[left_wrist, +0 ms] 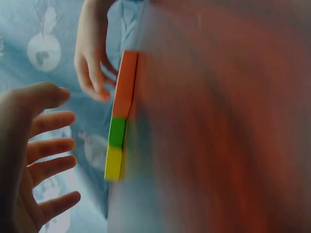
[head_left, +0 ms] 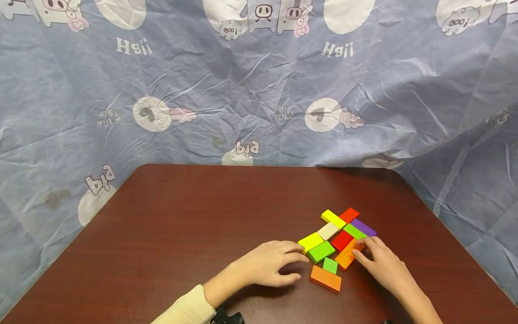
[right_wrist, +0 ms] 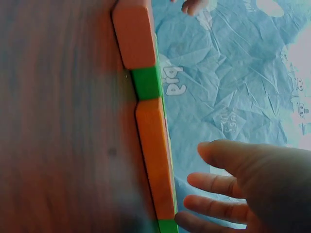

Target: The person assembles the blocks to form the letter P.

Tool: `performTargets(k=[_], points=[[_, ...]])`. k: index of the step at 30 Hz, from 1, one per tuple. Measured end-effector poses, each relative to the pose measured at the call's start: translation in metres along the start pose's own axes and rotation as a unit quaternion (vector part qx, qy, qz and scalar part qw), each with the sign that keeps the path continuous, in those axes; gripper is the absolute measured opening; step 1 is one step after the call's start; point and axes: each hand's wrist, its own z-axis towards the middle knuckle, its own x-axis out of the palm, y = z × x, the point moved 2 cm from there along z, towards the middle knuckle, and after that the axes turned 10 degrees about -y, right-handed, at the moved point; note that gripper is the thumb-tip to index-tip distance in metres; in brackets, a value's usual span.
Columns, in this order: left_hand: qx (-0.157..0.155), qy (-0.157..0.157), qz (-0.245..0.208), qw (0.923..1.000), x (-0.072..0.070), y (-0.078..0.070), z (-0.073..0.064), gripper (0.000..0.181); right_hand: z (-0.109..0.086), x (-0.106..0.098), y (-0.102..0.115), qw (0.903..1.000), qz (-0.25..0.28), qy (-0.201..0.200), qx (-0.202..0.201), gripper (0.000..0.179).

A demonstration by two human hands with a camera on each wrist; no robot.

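Observation:
Flat wooden blocks lie joined in a patch on the table's right half. My left hand (head_left: 275,263) hovers just left of them, its fingers spread and holding nothing, closest to a yellow block (head_left: 310,242) and a green block (head_left: 321,251). On the other side, my right hand (head_left: 382,263) reaches over the far end of an orange block (head_left: 346,258) with fingers loosely extended; whether they touch it I cannot tell. A small green block (head_left: 330,265) sits between that patch and a second orange block (head_left: 325,279) at the front. Both wrist views show the blocks edge-on.
Farther back in the patch are a cream block (head_left: 328,231), another yellow block (head_left: 333,218), red blocks (head_left: 341,240), a purple block (head_left: 363,227) and another green block (head_left: 354,231). The dark brown table (head_left: 182,216) meets a patterned blue-grey cloth (head_left: 259,81) behind.

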Motion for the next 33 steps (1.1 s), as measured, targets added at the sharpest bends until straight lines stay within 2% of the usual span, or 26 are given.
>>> performTargets(k=[4,10,13,19,23,28,33], points=[[0.017,0.050,-0.011,0.9986,0.010,-0.011,0.006,0.042,-0.001,0.004,0.005,0.9999,-0.007,0.001,-0.012,0.032],[0.013,0.131,-0.023,0.9911,0.022,-0.019,0.006,0.055,-0.002,0.013,0.011,0.9995,-0.023,0.008,-0.020,0.048],[0.006,0.148,-0.030,0.9886,0.023,-0.020,0.002,0.057,-0.004,0.015,0.012,0.9991,-0.031,0.007,-0.028,0.048],[0.003,0.127,-0.036,0.9913,0.017,-0.014,-0.009,0.055,-0.007,0.010,0.015,0.9960,-0.046,-0.015,-0.075,0.043],[0.000,0.095,-0.031,0.9950,0.012,-0.005,-0.018,0.050,-0.011,0.005,0.016,0.9931,-0.051,-0.025,-0.103,0.039],[-0.020,0.052,-0.012,0.9984,0.007,0.009,-0.030,0.038,-0.018,0.001,0.015,0.9905,-0.056,-0.002,-0.125,0.035],[-0.050,0.017,0.052,0.9972,0.002,0.025,-0.039,0.034,-0.030,-0.001,0.019,0.9873,-0.071,0.028,-0.139,0.033]])
